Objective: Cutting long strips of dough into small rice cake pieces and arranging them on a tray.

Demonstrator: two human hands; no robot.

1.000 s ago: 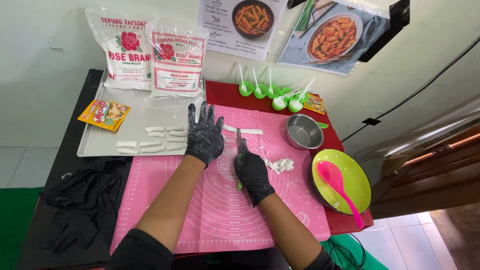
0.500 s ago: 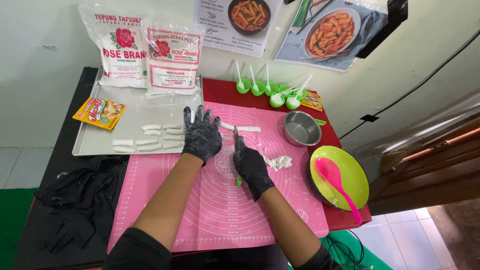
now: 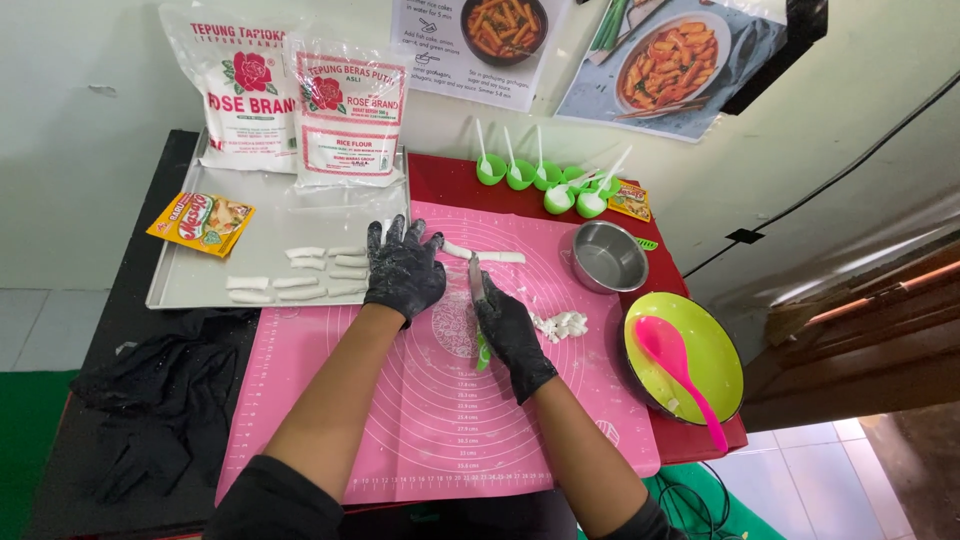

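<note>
Both hands wear black gloves dusted with flour. My left hand (image 3: 404, 266) lies flat with fingers spread at the far left part of the pink silicone mat (image 3: 400, 430), beside a white dough roll (image 3: 486, 255). My right hand (image 3: 512, 332) grips a green-handled knife (image 3: 477, 290) whose blade points away toward the dough roll. Small white dough scraps (image 3: 560, 324) lie on the mat just right of that hand.
A metal tray (image 3: 290, 215) at the back left holds several cut dough sticks (image 3: 300, 275), an orange sachet (image 3: 200, 223) and two flour bags (image 3: 300, 105). A small steel bowl (image 3: 607, 257), green measuring spoons (image 3: 545, 178), a lime bowl (image 3: 715, 345) with a pink spoon (image 3: 680, 365), and black cloth (image 3: 160, 400) surround the mat.
Both hands stay almost where they were; the knife blade has shifted slightly toward the dough roll.
</note>
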